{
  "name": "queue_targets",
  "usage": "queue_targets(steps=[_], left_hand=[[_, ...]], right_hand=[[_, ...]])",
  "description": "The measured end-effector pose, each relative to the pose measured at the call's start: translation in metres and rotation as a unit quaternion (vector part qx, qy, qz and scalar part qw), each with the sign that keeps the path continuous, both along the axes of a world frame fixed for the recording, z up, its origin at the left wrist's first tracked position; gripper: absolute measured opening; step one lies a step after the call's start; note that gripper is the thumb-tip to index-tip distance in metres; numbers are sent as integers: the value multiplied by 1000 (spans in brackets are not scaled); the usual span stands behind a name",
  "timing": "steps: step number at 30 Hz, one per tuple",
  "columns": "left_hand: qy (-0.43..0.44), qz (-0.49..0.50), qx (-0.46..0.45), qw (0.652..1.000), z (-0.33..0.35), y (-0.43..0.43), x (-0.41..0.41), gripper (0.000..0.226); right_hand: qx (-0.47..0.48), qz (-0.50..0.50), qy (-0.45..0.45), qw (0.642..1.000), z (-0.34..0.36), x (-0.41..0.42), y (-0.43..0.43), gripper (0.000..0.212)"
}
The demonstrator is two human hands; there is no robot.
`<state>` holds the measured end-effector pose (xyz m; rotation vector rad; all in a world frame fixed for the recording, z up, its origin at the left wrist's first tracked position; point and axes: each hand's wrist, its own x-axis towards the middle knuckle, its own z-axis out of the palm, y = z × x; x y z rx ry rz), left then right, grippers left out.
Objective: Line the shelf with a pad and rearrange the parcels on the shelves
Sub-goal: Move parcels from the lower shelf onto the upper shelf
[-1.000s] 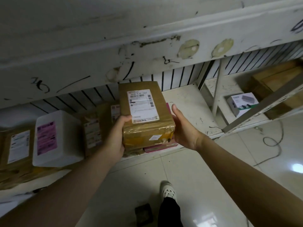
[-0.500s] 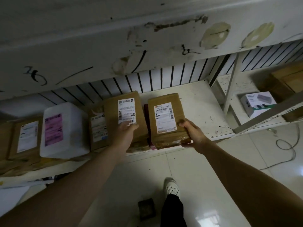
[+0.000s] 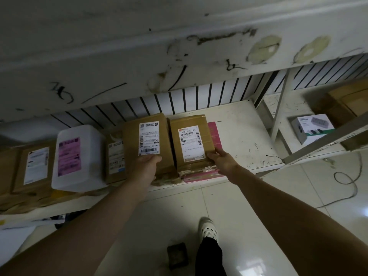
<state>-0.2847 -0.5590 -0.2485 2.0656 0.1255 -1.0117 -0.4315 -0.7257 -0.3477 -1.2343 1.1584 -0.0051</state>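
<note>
Right hand [image 3: 221,160] fingers clamp the taped parcel [image 3: 191,145] atop the pink parcel [image 3: 213,134]; left hand [image 3: 147,164] fingers lie straight on the carton [image 3: 163,136] left of the pink parcel.

two parcels [image 3: 171,142] side by side on shelf [image 3: 239,136], jug [image 3: 79,158] left

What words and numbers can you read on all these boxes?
"500 E72 042": on the white label of the right brown parcel, which the right hand grips.
Too small to read: the label print on the left brown parcel, which the left hand touches.
Blurred: the pink label on the white parcel.
Blurred: the print on the small white box.
Not legible: the black scrawls on the upper shelf edge.
</note>
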Motion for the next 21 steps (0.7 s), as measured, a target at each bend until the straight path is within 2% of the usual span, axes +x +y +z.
queue_targets(steps=[6,8,10,14,21], left_hand=[[-9,-64,-41,997,38,13,-10,18],[-6,-116,-70,991,61,19,-22,16],[1,-176,-93,980,83,23,-35,11],[-1,-269,-164,949,143,36,-65,18],[-41,-336,-284,897,250,40,-89,20]], right_hand=[[-34,-60,12,998,51,-20,13,43],[-55,-77,5,995,80,-33,20,51],[-86,-86,3,993,109,-45,25,49],[-158,-128,-21,979,182,-82,43,46],[-244,-150,-72,956,295,-131,54,42]])
